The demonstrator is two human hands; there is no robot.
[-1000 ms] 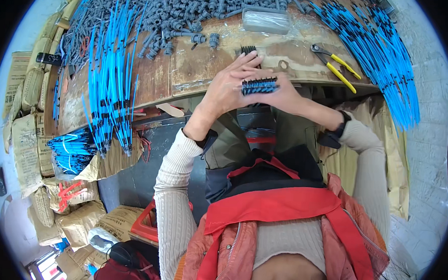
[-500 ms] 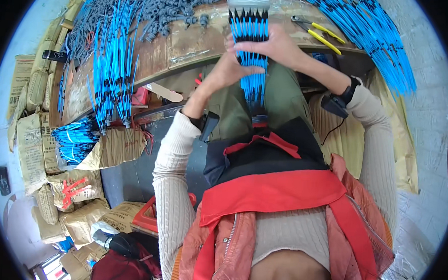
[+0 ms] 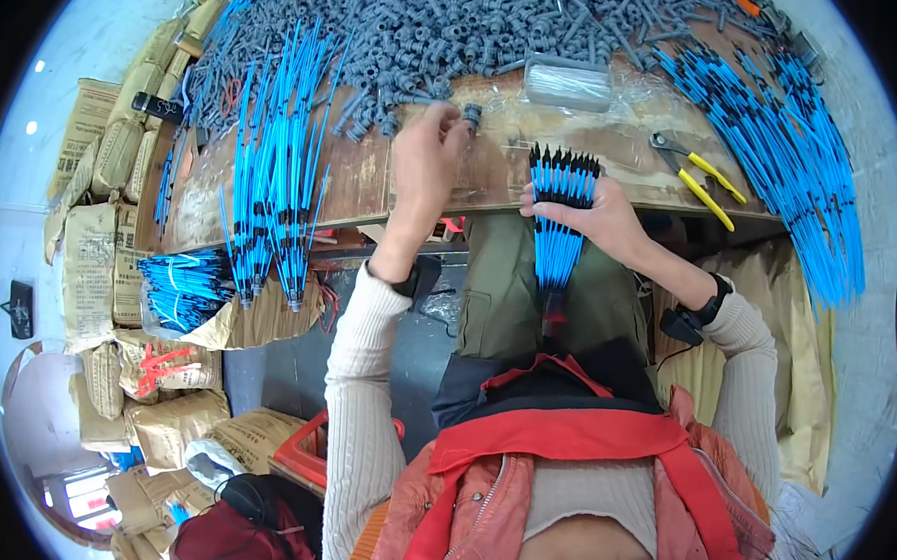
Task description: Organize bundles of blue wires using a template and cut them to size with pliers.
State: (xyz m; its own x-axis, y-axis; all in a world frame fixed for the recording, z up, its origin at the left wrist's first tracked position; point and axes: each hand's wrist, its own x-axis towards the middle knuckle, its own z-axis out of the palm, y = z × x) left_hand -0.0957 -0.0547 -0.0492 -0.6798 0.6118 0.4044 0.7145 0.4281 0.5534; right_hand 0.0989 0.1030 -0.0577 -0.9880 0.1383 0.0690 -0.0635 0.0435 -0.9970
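Note:
My right hand [image 3: 603, 219] is closed around a fan-shaped bundle of thin blue rods [image 3: 560, 250] with black tips. The bundle's tips point away from me, and its gathered lower end sits above my lap between my thighs. My left hand [image 3: 425, 169] is over the table's near part, fingers bent and somewhat apart, with no held object visible. Just beside its fingertips lies a grey plastic fitting [image 3: 472, 113]. Part of the left hand's thumb side is hard to make out.
A large heap of grey plastic fittings [image 3: 419, 29] covers the far table. Blue rod bundles lie at left [image 3: 278, 162] and right [image 3: 774, 164]. Yellow-handled pliers [image 3: 703, 186] and a pack of clear strips [image 3: 567, 83] rest nearby. Brown paper sacks [image 3: 94, 255] are stacked at left.
My left hand has let go of the rod bundle and moved left to the grey fittings. My right hand still holds the bundle. The view has shifted, showing more of the table.

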